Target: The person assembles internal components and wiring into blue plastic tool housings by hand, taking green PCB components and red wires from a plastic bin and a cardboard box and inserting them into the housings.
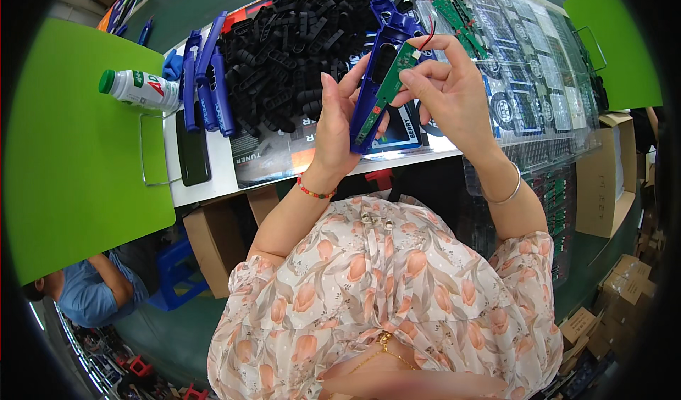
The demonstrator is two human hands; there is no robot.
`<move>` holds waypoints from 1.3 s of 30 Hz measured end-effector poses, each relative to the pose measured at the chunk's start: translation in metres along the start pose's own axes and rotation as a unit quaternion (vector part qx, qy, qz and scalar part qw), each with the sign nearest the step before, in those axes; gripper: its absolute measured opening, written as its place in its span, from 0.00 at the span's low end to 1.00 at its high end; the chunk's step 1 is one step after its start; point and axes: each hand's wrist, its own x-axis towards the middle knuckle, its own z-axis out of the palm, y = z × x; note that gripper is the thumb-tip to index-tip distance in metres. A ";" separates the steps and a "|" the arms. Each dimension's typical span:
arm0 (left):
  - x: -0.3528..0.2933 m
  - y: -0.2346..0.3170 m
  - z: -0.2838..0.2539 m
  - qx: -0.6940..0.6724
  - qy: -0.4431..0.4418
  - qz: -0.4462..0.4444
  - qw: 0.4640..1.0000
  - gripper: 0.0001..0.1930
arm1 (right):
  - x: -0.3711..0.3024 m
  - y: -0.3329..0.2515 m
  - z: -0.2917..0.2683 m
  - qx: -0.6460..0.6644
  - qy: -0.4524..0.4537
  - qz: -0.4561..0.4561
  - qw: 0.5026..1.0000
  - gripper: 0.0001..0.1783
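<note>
My left hand (332, 129) cradles a long blue plastic housing (362, 108), tilted with its lower end toward me. Over that housing my right hand (457, 102) pinches a narrow green circuit board (394, 79) between thumb and fingers. The board's lower end lies along the inside of the housing, while its upper part angles up toward the right. A short red wire (429, 35) rises from the board's upper end near a small white connector. More blue housings (401, 25) lie just beyond my hands.
A heap of black plastic parts (284, 59) covers the middle-left table. Blue shells (207, 91), a bottle (145, 89) and a black phone (192, 152) are at left. Green boards (457, 23) and clear trays (539, 67) lie right. A person (96, 293) sits lower left.
</note>
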 end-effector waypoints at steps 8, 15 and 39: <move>-0.001 0.000 -0.004 0.043 -0.034 -0.005 0.998 0.31 | 0.002 0.006 -0.002 -0.017 0.030 -0.016 0.999 0.17; -0.007 -0.007 0.005 0.152 0.016 0.031 0.988 0.26 | 0.003 0.019 0.002 -0.065 0.040 -0.045 0.996 0.23; 0.252 0.150 -0.130 0.442 0.235 0.128 0.856 0.22 | 0.037 0.041 -0.071 -0.430 0.080 -0.160 0.885 0.07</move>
